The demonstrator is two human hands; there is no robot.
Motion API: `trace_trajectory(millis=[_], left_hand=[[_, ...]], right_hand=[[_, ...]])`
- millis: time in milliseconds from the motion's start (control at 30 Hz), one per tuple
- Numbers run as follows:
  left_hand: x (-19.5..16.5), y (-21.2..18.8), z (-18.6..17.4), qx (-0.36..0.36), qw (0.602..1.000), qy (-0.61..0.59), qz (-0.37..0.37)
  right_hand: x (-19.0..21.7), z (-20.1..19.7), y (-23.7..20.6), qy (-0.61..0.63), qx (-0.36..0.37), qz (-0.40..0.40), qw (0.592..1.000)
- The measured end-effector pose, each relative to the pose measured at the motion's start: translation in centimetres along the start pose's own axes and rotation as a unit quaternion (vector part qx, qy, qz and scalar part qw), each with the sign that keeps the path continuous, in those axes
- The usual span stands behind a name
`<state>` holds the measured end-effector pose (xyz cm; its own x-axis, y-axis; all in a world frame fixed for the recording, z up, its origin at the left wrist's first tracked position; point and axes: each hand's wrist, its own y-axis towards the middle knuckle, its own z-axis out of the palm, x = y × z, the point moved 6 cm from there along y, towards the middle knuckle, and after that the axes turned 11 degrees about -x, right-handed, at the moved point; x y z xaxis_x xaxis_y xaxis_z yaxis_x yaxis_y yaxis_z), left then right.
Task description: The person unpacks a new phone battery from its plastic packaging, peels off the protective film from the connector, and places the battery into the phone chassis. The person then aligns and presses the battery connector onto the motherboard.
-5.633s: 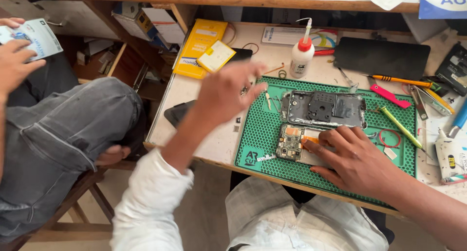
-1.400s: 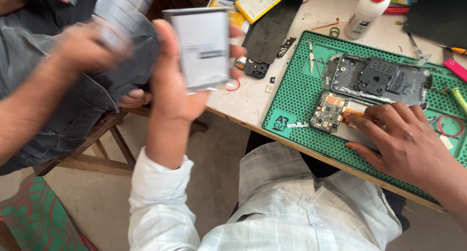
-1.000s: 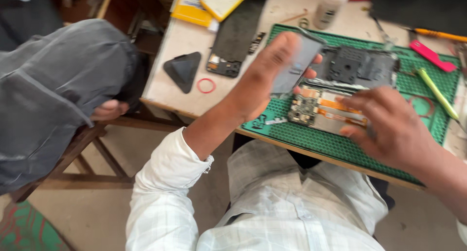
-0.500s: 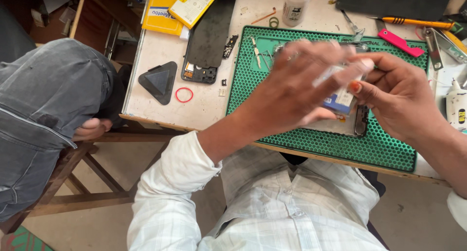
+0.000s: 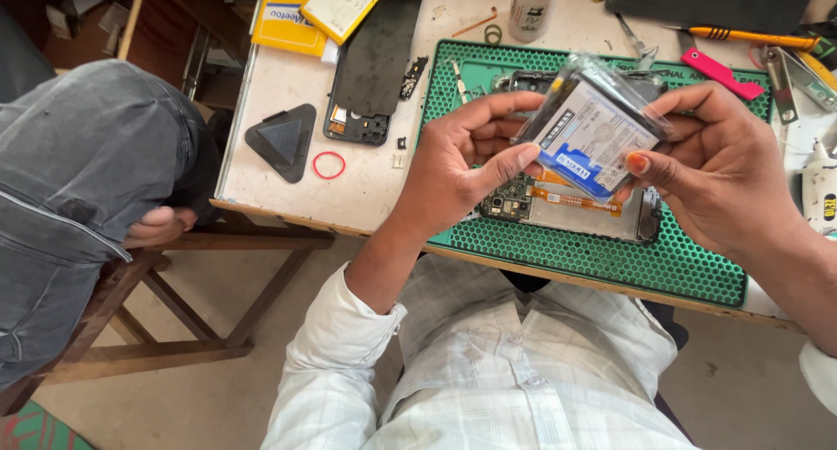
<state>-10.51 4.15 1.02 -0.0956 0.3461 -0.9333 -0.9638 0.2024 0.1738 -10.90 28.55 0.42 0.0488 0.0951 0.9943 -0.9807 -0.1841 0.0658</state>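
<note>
Both hands are gripping 1 flat battery pack (image 5: 593, 132) sealed in a clear plastic bag, holding it up just above the green mat (image 5: 602, 249). Left hand (image 5: 471, 158) is pinching the pack's left edge, thumb on the front face, fingers curled behind. Right hand (image 5: 724, 167) is clamping the right edge, thumb tip pressing the lower right corner. Pack is tilting, white and blue label facing up toward the camera.

Directly under the pack, an opened phone (image 5: 567, 210) is lying on the mat, circuit board and orange ribbon cable showing. Mat is sitting on the white worktop (image 5: 288, 92).

Left of the mat: a black back cover (image 5: 375, 57), a dark triangular pick (image 5: 283, 140), 1 red rubber ring (image 5: 329, 165). A yellow box (image 5: 288, 18) is sitting at the worktop's far left edge. Behind the mat: a white bottle (image 5: 534, 5), a yellow-handled screwdriver (image 5: 758, 38), a pink pry tool (image 5: 722, 73).

Another person in grey trousers (image 5: 87, 180) is sitting at the left, well apart from the pack.
</note>
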Motion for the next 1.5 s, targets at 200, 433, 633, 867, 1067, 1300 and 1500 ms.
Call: trace_trajectory(millis=[200,433,633,867,1067,1300,1500], left_hand=[[1.0,-0.6,-0.2,-0.012,1.000,0.023,-0.003],[1.1,-1.0,-0.8,-0.058,0.996,0.062,0.012],[0.7,-1.3,-0.7,-0.066,0.994,0.081,0.033],[0.4,-1.4,-0.6,-0.072,0.992,0.094,0.041],[0.2,-1.5,-0.3,-0.065,0.991,0.110,0.049],[0.4,-1.3,-0.4,-0.078,0.987,0.135,0.048],[0.3,-1.4,-0.5,-0.083,0.984,0.141,0.070]], right_hand=[[0.2,0.6,-0.4,0.015,0.018,0.025,0.999],[0.2,2.3,-0.9,-0.256,0.031,-0.010,0.966],[-0.2,3.1,-1.3,-0.277,0.037,0.000,0.960],[-0.1,3.5,-1.4,-0.277,0.051,-0.022,0.959],[-0.4,3.7,-1.4,-0.202,0.070,0.003,0.977],[-0.9,3.4,-1.5,-0.142,0.073,0.038,0.986],[-1.5,2.6,-1.5,-0.157,0.056,0.008,0.986]])
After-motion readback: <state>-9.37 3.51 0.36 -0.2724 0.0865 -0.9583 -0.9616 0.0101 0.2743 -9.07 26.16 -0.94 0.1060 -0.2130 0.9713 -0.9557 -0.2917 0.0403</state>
